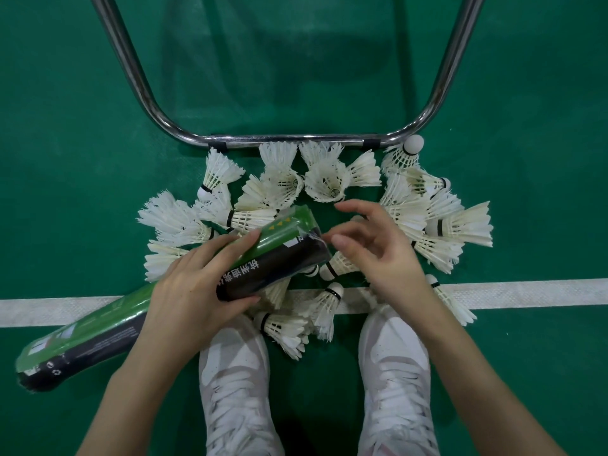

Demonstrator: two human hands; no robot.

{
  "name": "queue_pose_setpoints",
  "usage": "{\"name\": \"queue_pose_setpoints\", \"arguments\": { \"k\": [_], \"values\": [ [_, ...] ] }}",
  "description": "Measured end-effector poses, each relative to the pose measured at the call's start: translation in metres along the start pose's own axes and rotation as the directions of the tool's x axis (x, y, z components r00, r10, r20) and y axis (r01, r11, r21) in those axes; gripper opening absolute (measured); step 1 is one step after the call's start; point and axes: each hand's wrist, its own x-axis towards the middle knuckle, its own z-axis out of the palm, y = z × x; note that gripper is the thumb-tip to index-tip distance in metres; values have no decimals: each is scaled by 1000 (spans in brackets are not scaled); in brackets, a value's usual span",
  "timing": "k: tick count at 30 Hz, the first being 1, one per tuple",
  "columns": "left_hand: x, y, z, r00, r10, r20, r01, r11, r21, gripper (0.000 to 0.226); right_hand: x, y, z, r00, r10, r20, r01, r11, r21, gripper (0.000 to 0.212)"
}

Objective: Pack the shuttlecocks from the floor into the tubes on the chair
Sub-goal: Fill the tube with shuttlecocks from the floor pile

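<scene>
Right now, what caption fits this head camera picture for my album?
Left hand grips a green-black tube over scattered shuttlecocks; right hand hovers at its mouth.

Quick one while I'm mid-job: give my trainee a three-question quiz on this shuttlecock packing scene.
1. True or false: the left hand grips the tube.
2. What does the right hand hold? A) a shuttlecock B) nothing C) a cap
3. Where do the loose shuttlecocks lie, relative to the chair frame?

Key: 1 true. 2 B, its fingers hover relaxed near the tube's far end. 3 On the green floor, just on the person's side of the frame.
</scene>
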Motion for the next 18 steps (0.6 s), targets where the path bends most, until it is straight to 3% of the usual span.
{"name": "queue_pose_setpoints", "arguments": {
  "k": [3, 5, 11, 14, 18],
  "values": [
    [-2, -2, -2, 1000, -4, -20, 4, 1000, -6, 89, 12, 11, -10, 996, -20, -83, 14, 997, -74, 26],
    [-2, -4, -2, 999, -13, -32, 13, 1000, -16, 89, 23, 19, -12, 995, -38, -91, 18, 977, -212, 29],
    [-2, -4, -1, 999, -17, -49, 15, 999, -42, 92, 64, 38, -13, 984, -175, 18, 160, 845, -511, 44],
    [-1, -4, 0, 998, -16, -52, 14, 999, -40, 92, 77, 47, -14, 984, -171, 38, 162, 804, -573, 47],
    [-2, -3, 0, 998, 2, -64, -4, 999, -37, 92, 81, 50, -19, 968, -237, -81, 144, 792, -594, 35]
  ]
}}
